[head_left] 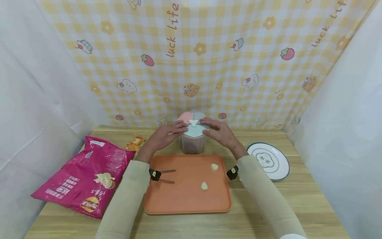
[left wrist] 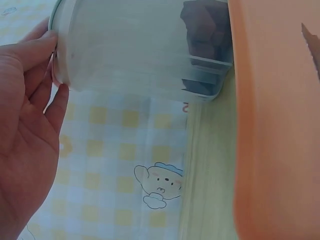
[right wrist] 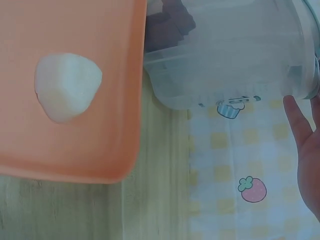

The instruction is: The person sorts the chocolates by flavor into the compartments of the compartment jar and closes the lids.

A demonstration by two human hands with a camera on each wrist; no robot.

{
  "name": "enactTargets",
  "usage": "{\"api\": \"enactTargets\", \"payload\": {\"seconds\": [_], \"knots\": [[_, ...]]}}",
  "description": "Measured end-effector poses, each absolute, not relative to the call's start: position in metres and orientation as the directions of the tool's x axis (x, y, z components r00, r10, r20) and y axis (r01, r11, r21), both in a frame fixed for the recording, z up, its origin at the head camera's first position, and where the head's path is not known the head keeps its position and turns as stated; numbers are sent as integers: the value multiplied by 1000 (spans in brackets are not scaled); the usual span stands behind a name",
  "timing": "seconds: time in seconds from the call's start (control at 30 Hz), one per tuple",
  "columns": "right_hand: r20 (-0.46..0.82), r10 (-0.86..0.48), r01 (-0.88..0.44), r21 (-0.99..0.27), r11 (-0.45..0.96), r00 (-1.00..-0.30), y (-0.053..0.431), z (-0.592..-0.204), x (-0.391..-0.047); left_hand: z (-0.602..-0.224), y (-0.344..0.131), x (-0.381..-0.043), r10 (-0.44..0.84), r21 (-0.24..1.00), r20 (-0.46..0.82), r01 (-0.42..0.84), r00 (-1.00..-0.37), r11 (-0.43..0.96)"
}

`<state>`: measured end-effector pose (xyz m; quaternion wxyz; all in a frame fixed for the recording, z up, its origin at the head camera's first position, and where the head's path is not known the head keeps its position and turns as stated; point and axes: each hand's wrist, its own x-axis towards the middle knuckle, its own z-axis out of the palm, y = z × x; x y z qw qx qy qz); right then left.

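Note:
A clear container point(head_left: 192, 145) with a pink, grey and mint lid point(head_left: 195, 130) stands upright behind the orange tray point(head_left: 188, 205). Dark brown chunks point(left wrist: 207, 30) lie at its bottom. My left hand point(head_left: 163, 136) grips the lid's left side, fingers over the top and fingertips at the rim. From the right, my right hand point(head_left: 221, 132) holds the lid between fingers on top and the thumb at the near edge. In the right wrist view only part of that hand shows, a fingertip right at the rim. Two whitish rounded chunks point(head_left: 204, 186) lie on the tray.
Two thin dark strips point(head_left: 166, 181) lie on the tray beside my left wrist. At left lies a magenta chip bag point(head_left: 80, 176), with small orange packets point(head_left: 135, 143) behind it. A white plate point(head_left: 277, 166) sits to the right. A checked cloth point(head_left: 191, 73) hangs behind the table.

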<state>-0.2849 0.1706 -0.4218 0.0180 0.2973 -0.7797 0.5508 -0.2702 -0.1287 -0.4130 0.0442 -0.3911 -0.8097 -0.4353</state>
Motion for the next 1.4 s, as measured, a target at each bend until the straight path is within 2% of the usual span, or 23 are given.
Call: {"api": "enactTargets", "payload": {"seconds": [0.13, 0.3, 0.53, 0.77, 0.9, 1.03, 1.23, 1.4], "knots": [[365, -426, -484, -848, 214, -828, 168, -424, -286, -413, -128, -268, 582, 686, 393, 648, -712, 330], [407, -380, -501, -844, 191, -831, 163, -429, -285, -412, -122, -263, 508, 677, 366, 598, -780, 430], [458, -266, -522, -809, 271, -848, 157, -434, -272, -398, -106, -254, 449, 473, 324, 553, -833, 686], [576, -214, -608, -681, 408, -789, 151, -429, -265, -395, -92, -254, 412, 352, 321, 511, -853, 784], [580, -240, -623, -669, 404, -779, 149, -422, -263, -394, -90, -256, 392, 346, 314, 489, -865, 801], [566, -280, -631, -676, 380, -775, 151, -415, -262, -395, -93, -258, 405, 407, 268, 484, -874, 774], [525, -361, -637, -610, 472, -771, 161, -407, -270, -392, -100, -260, 473, 508, 219, 514, -853, 692], [465, -432, -635, -561, 531, -773, 170, -403, -274, -390, -104, -259, 505, 535, 222, 538, -834, 652]]}}
